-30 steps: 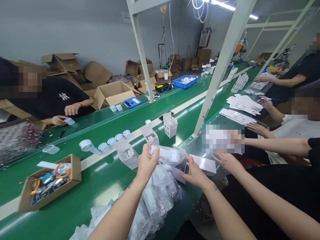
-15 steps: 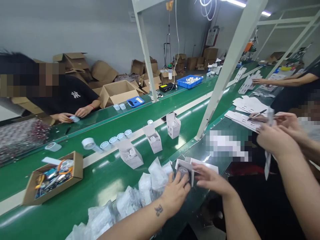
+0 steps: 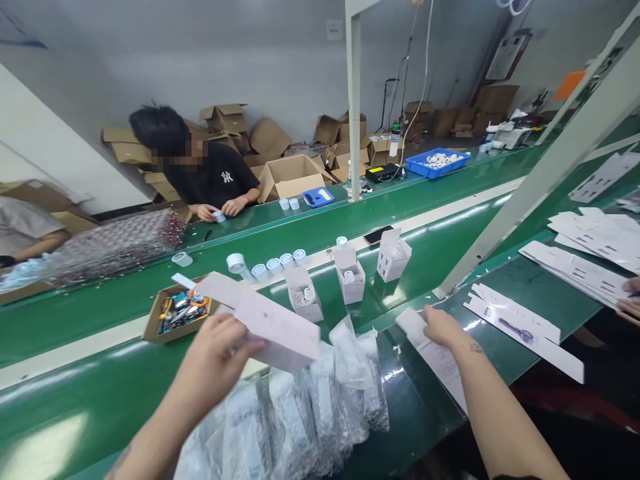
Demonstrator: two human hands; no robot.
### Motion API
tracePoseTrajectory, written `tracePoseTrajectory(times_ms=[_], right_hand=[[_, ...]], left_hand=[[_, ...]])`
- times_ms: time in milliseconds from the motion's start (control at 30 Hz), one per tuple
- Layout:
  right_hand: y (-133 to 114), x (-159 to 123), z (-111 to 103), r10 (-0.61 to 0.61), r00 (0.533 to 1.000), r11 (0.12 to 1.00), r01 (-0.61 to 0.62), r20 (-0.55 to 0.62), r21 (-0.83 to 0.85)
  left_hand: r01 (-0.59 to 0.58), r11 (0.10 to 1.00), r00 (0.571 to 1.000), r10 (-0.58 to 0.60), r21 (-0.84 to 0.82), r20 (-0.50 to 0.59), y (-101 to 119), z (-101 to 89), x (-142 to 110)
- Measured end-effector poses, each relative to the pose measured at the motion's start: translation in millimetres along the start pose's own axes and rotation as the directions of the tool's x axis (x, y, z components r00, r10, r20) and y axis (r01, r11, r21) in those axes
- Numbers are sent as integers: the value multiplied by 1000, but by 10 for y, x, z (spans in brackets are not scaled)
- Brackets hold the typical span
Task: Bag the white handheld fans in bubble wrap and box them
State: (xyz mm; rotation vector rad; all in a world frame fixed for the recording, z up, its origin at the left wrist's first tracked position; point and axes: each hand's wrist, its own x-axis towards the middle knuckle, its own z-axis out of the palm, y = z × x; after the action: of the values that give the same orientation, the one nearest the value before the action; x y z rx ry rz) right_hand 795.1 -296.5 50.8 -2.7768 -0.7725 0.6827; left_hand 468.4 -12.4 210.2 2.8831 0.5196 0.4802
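Note:
My left hand grips a white box by its near end and holds it tilted above the green belt, one flap sticking out to the left. My right hand has its fingers on the upper edge of a flat white carton, which lies on the bench at a slant. Below the held box is a row of bubble-wrapped packs. Beyond it, open white boxes stand on the belt with clear-wrapped white pieces inside.
A cardboard box of tools sits on the belt at left. Printed flat cartons lie at right, below a slanted metal post. Across the belt, a person handles a pale blue cup. Round white-blue parts line the middle strip.
The view has swung left. My left hand has gone from a grey round item in an open box to raising a white box over the belt. My right hand has reached a flat carton.

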Motion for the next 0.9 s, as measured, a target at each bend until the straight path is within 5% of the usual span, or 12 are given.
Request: tracePoseTrajectory(times_ms=[100, 233, 367, 433, 467, 500, 567, 600, 667, 767, 833, 900], right_hand=[[63, -185, -190, 46, 993, 999, -48, -110, -20], [-75, -501, -210, 55, 911, 997, -29, -408, 71], [-364, -787, 138, 42, 756, 950, 173, -653, 261], [-469, -876, 335, 27, 746, 903, 267, -665, 337], [-495, -906, 413, 31, 752, 884, 287, -659, 369], [-500, -926, 472, 45, 762, 870, 288, -646, 400], [-445, -945, 537, 56, 803, 852, 272, -594, 448], [-390, -946, 548, 32, 828, 847, 275, -560, 456], [-252, -938, 548, -62, 874, 845, 303, -482, 441], [-75, -915, 529, -167, 906, 840, 337, -388, 425], [-39, -894, 510, -145, 926, 837, 303, -350, 455], [-77, -870, 486, -103, 938, 840, 261, -332, 476]], left_hand=[[282, 915, 951, -307, 289, 44, -564, 301, 93], [322, 845, 907, -405, 427, 117, -780, 800, 122], [257, 880, 950, -306, 398, 63, -298, 1030, 39], [-10, 964, 964, -61, 265, 257, 145, 1185, 7], [-186, 970, 911, 110, 158, 398, 371, 1295, 3], [-333, 940, 813, 249, 70, 527, 577, 1420, 10], [-478, 878, 640, 337, 14, 691, 879, 1675, 59], [-519, 854, 592, 342, 21, 729, 966, 1777, 100], [-573, 819, 563, 353, 45, 748, 1020, 1871, 208], [-550, 835, 609, 389, 15, 691, 913, 1662, 384], [-414, 910, 745, 361, -36, 561, 817, 1336, 474], [-205, 967, 915, 245, -152, 322, 778, 982, 532]])
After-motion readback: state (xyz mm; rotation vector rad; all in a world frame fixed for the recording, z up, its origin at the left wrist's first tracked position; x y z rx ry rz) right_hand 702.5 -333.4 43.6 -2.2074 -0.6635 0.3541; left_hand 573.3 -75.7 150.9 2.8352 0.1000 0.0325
